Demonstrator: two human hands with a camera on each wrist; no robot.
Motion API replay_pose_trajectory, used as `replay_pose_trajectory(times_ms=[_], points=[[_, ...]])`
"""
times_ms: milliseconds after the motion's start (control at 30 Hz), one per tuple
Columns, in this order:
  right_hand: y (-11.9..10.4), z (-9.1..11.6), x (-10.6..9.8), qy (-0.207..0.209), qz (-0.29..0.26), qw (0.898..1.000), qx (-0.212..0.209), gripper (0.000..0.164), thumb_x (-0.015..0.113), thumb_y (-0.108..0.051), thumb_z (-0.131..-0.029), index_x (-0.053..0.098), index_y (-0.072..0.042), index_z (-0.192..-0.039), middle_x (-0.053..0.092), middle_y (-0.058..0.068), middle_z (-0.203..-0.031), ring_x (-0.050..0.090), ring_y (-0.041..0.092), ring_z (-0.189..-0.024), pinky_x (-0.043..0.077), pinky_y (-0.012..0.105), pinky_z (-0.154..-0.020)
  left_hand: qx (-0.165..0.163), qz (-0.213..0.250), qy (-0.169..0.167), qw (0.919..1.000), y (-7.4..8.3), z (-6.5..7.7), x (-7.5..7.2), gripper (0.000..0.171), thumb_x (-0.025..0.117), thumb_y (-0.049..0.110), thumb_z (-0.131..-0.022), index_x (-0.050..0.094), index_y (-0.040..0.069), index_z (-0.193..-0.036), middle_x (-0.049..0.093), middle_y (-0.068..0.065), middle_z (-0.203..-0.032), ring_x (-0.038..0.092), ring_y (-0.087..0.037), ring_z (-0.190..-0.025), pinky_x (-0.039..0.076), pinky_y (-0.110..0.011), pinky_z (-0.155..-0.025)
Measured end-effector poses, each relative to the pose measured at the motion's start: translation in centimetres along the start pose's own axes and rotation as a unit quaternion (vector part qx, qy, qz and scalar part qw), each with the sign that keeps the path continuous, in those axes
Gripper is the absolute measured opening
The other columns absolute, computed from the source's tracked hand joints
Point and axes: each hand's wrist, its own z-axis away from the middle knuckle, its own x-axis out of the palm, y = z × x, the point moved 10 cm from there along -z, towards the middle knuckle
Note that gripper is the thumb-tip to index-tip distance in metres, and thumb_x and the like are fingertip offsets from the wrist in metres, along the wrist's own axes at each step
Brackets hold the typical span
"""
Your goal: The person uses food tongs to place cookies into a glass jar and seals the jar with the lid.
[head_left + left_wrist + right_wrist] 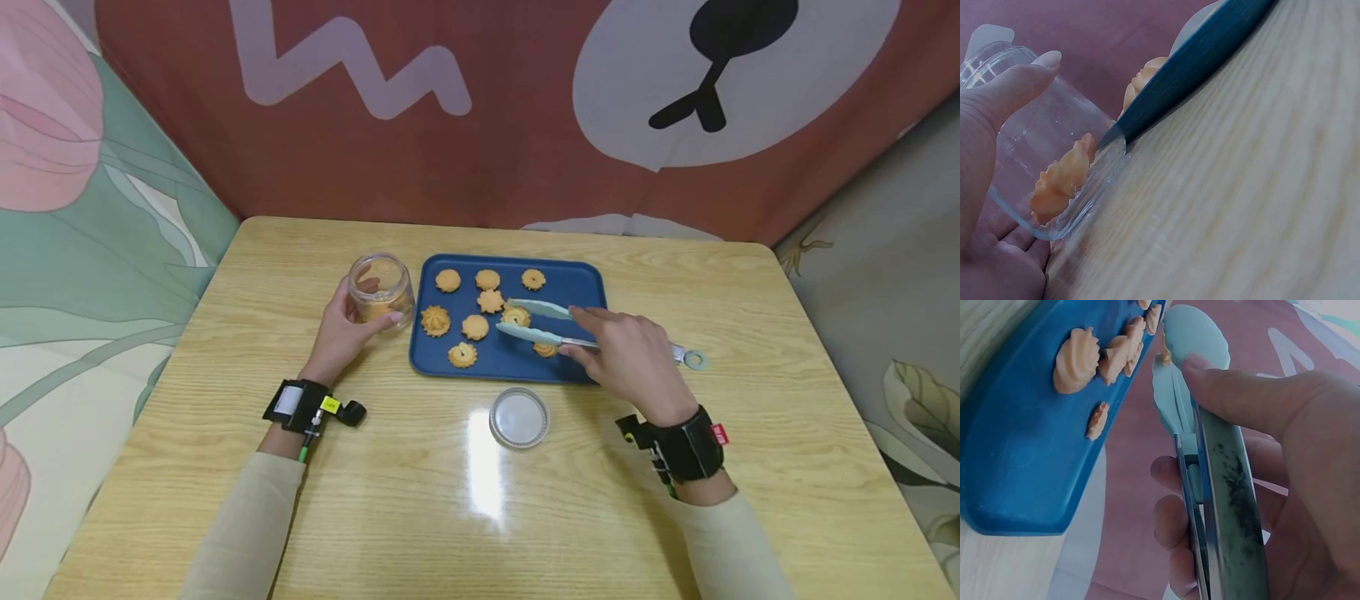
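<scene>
My left hand [339, 333] grips a clear round jar [384, 293], thumb across its side. The jar stands upright on the table at the tray's left edge, and cookie pieces [1063, 178] lie at its bottom in the left wrist view. My right hand [636, 358] holds tongs [553, 338] with pale blue tips and metal arms. The tips lie on either side of a ring-shaped cookie [515, 317] over the blue tray [502, 362]. In the right wrist view, a bit of cookie [1165, 356] shows between the tongs' tips [1197, 334].
Several more cookies, such as a swirled one [435, 321], are spread over the tray. A round, clear lid [519, 418] lies on the wooden table [390, 500] in front of it. A printed red-brown cloth [510, 167] hangs behind the table's back edge.
</scene>
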Motion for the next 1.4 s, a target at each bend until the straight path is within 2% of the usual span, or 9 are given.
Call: replay_pose_trajectory(times_ms=[200,567,800,967,1200,1400], points=[[-0.4,-0.6,-0.3,0.003,-0.009,1.0,0.0,0.062,0.082,-0.04,-0.091,0.067,-0.005,-0.14,0.076,0.021,-0.123,0.078,0.037,-0.091,0.065,0.05,-0.071,0.0,-0.004,0.0,1.0,0.1,0.0,0.1,0.096,0.086,0.022,-0.089,0.029,0.022,-0.166,0.048,-0.014,-0.161,0.037,-0.029,-0.157,0.019,-0.047,-0.136],[-0.9,-1.6,-0.9,0.024,-0.021,0.999,-0.006,0.064,0.079,-0.044,-0.093,0.065,-0.007,-0.144,0.075,0.021,-0.127,0.077,0.037,-0.088,0.064,0.051,-0.072,0.0,0.001,0.001,1.0,0.1,0.0,0.1,0.094,0.086,0.02,-0.089,0.03,0.025,-0.165,0.048,-0.014,-0.161,0.038,-0.028,-0.156,0.02,-0.048,-0.136],[-1.6,-2.3,-1.2,0.04,-0.037,0.998,-0.006,0.063,0.079,-0.044,-0.093,0.066,-0.009,-0.143,0.074,0.02,-0.13,0.076,0.035,-0.083,0.062,0.045,-0.065,-0.001,-0.001,0.0,1.0,-0.1,0.0,0.1,0.094,0.086,0.022,-0.089,0.031,0.026,-0.165,0.048,-0.014,-0.161,0.038,-0.028,-0.156,0.02,-0.048,-0.136],[-2.2,-3.0,-1.3,0.044,-0.042,0.998,-0.011,0.064,0.077,-0.047,-0.094,0.065,-0.009,-0.144,0.073,0.02,-0.132,0.077,0.038,-0.094,0.063,0.046,-0.066,-0.004,-0.001,0.0,1.0,-0.1,0.0,0.0,0.094,0.086,0.021,-0.089,0.031,0.029,-0.165,0.048,-0.014,-0.161,0.038,-0.028,-0.157,0.02,-0.049,-0.136],[-3.6,-4.4,-1.6,0.059,-0.049,0.997,-0.033,0.063,0.074,-0.049,-0.096,0.064,-0.011,-0.145,0.073,0.019,-0.132,0.076,0.037,-0.091,0.062,0.046,-0.064,-0.001,-0.004,0.002,1.0,0.0,0.0,-0.1,0.093,0.087,0.022,-0.089,0.032,0.029,-0.164,0.049,-0.015,-0.161,0.038,-0.028,-0.156,0.019,-0.048,-0.136],[-4.9,-5.6,-1.9,0.061,-0.053,0.996,-0.048,0.062,0.072,-0.05,-0.097,0.065,-0.01,-0.145,0.073,0.017,-0.134,0.077,0.035,-0.094,0.064,0.047,-0.073,0.001,-0.005,0.001,1.0,0.0,-0.1,0.0,0.093,0.086,0.022,-0.089,0.032,0.027,-0.164,0.049,-0.015,-0.16,0.038,-0.028,-0.156,0.019,-0.048,-0.136]])
